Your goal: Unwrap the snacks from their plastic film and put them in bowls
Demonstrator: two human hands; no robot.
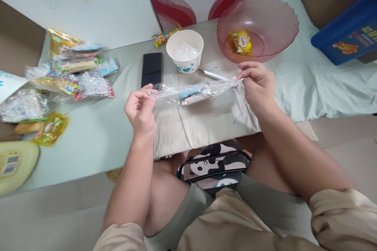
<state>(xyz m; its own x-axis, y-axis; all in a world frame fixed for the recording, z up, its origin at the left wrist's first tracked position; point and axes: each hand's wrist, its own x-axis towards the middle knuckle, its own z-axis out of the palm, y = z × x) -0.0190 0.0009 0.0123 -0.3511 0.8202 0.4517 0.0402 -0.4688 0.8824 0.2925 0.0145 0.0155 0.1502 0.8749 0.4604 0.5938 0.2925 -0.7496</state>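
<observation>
Above the table's (97, 141) near edge, the left hand (140, 111) and right hand (259, 86) pinch opposite ends of a clear plastic wrapper (194, 91), apparently holding a toothbrush, best pulled evenly with firm fingers.

A pale green tabletop (88, 141) under soft, even light, a white wall (88, 4) behind it, and a beige floor (347, 141) to the right.
</observation>
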